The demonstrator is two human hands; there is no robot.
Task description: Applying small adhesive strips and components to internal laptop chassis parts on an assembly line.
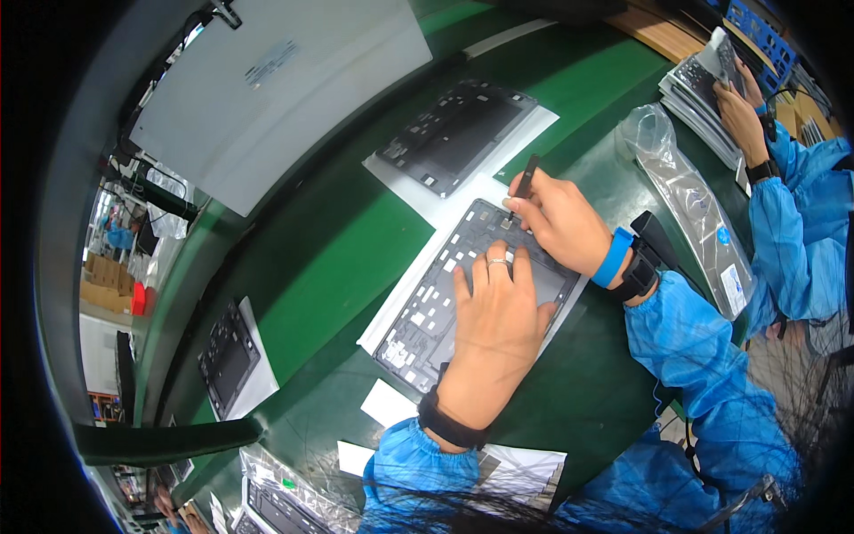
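A dark grey laptop casing panel (pixel 436 294), dotted with small white and silver patches, lies on a white sheet (pixel 384 313) at the middle of the bench. My left hand (pixel 498 307) rests on this panel, palm down and fingers spread; a ring is on one finger. Between the thumb and fingers of my right hand (pixel 565 222) are slim black tweezers (pixel 528 174), their tip pointing down at the panel's far corner, close to a small light square piece (pixel 505 224). Part of the panel is hidden under both hands.
Similar panels (pixel 458 133) lie on sheets farther back and at the left (pixel 229 356). A clear plastic bag (pixel 689 214) is on the right. Beyond it a co-worker's hands (pixel 743 111) hold a panel over a stack (pixel 698 93). Paper slips (pixel 389 403) and a bagged panel (pixel 289 498) lie nearer.
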